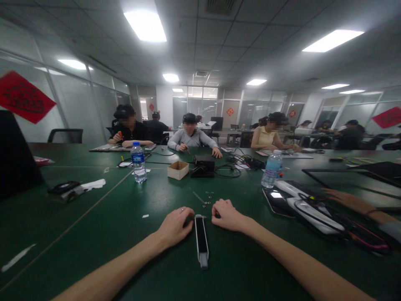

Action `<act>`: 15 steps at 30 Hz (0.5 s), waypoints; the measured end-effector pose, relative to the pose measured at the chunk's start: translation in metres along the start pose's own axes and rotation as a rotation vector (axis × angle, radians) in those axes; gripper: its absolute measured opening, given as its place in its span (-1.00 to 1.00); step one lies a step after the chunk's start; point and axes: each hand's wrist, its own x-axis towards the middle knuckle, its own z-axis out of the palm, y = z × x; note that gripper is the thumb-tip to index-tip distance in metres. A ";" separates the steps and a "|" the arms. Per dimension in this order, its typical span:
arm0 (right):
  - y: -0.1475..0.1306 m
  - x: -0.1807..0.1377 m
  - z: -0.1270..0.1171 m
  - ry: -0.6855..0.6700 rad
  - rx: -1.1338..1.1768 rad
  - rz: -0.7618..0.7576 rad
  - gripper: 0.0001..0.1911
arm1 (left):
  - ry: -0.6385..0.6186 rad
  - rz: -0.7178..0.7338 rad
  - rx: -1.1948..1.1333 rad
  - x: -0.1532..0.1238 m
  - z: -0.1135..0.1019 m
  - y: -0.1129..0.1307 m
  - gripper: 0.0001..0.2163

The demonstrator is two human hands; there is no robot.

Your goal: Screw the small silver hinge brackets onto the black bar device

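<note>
A long narrow black device with a grey end (201, 240) lies on the green table (125, 234) between my two hands, pointing away from me. My left hand (175, 225) rests beside its far end, fingers curled and touching it. My right hand (226, 214) sits on the other side of that far end, fingers closed in a loose fist; what it pinches, if anything, is hidden. A few tiny metal parts (205, 203) lie just beyond the device.
A small cardboard box (178, 169), a black unit with cables (203, 165) and two water bottles (138, 162) (272, 169) stand further out. Another person's arm (354, 205) and cased devices (313, 213) lie at right. Three people sit across the table.
</note>
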 end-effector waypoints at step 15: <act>0.003 -0.004 0.003 0.143 0.182 -0.239 -0.84 | -0.014 -0.005 -0.019 0.000 -0.004 0.002 -0.83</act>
